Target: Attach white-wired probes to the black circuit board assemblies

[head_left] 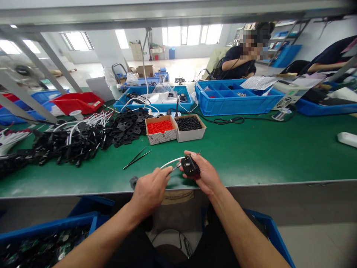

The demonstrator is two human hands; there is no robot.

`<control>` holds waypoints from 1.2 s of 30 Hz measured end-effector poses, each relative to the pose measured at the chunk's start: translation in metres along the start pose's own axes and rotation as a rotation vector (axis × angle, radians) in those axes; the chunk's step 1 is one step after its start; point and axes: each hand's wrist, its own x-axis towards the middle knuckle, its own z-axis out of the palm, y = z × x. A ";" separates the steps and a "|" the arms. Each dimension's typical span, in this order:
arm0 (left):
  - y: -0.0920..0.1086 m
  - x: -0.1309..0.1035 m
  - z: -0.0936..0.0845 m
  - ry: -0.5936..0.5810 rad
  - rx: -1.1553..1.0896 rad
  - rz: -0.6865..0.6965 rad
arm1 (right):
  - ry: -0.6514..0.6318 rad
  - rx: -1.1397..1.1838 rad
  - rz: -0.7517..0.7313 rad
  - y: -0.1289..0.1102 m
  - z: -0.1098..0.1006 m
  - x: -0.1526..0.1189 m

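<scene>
R hand (pixel 205 172) grips a small black housing (pixel 190 166) over the near edge of the green bench (pixel 264 156), fingers wrapped round it. L hand (pixel 152 188) pinches a white wire (pixel 170 162) w/ metal tip, right at the housing's side. Tweezers (pixel 137 158) lie just beyond; boxes of red bits (pixel 160 127) & black bits (pixel 188 123) further back

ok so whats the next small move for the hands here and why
Probably slide the white wire's metal tip the last bit into the black housing. The left hand pinches the wire just short of it, and the right hand holds the housing facing the tip.
</scene>
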 end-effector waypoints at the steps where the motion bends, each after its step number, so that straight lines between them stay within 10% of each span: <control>1: -0.001 0.004 -0.010 -0.012 -0.089 -0.086 | -0.037 -0.004 -0.003 0.000 0.000 -0.002; 8: -0.009 0.033 -0.023 -0.385 -0.820 -0.615 | -0.121 0.046 -0.075 0.007 0.010 -0.007; 19: 0.006 0.018 0.014 -0.294 -1.210 -0.710 | -0.155 0.053 -0.165 0.018 0.018 -0.009; 22: -0.010 0.024 0.005 -0.306 -0.886 -0.521 | -0.187 -0.102 -0.105 0.009 0.012 -0.010; 27: -0.034 0.045 -0.031 -0.354 0.153 0.392 | -0.263 -0.793 -0.167 -0.001 0.002 -0.010; 30: -0.035 0.049 -0.048 -0.371 0.340 0.592 | -0.248 -0.853 -0.195 -0.002 0.000 -0.011; 36: -0.027 0.030 -0.039 -0.346 -0.171 -0.162 | -0.152 -0.359 -0.049 -0.003 0.003 -0.011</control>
